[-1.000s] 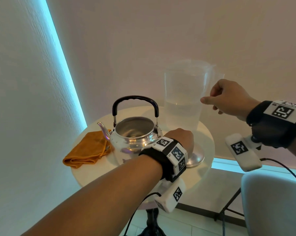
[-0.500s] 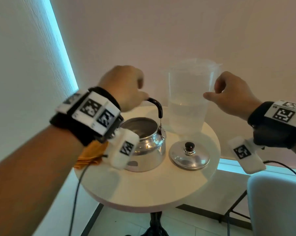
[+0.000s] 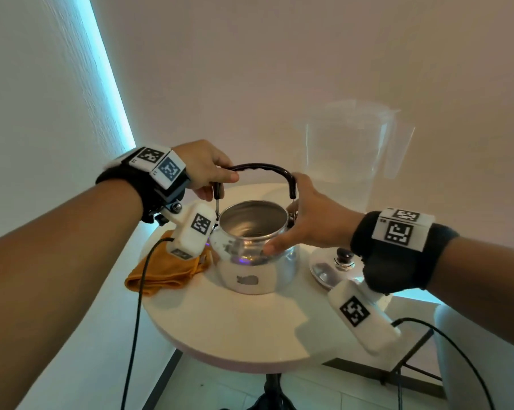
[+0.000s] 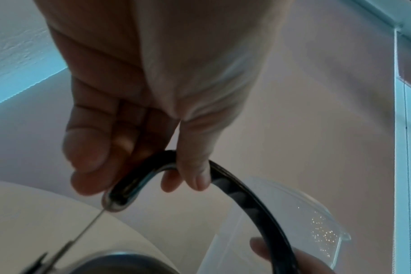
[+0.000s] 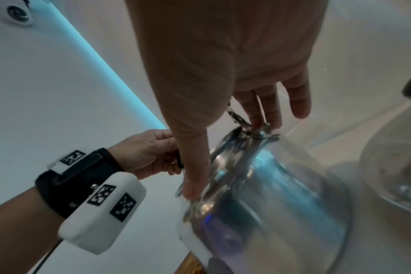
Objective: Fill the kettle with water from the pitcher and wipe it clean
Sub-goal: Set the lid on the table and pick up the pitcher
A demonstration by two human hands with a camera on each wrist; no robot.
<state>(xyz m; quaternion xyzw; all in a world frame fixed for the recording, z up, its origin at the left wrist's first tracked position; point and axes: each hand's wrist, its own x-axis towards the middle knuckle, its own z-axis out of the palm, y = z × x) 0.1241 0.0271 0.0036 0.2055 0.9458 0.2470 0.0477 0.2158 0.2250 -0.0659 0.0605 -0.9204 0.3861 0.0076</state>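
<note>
**Both hands on the open kettle**

We find no readable brand or lettering anywhere. The kettle carries one small dark mark low on its front, too blurred for us to read, and the black-and-white square code tags on both wrist bands are patterns, not words.

The kettle stands upright, lid off, near the middle of the round white table. Our left hand grips the left end of the black handle — the left wrist view shows the thumb and curled fingers closed round it where the bar bends down to its wire. Our right hand is spread against the kettle's right shoulder: the thumb presses the rim at the front, the fingers lie fairly straight beside the handle's hinge, touching the metal, not curled round anything.

The clear pitcher stands behind and to the right, apart from both hands. The lid lies knob up to the right of the kettle, partly hidden by our right wrist. The orange cloth lies folded at the table's left edge, just beside the kettle.

Half a second ago our right hand was up by the pitcher's side; it has since dropped to the kettle. A second ago our left hand was low near the lid — now it holds the handle.
</note>
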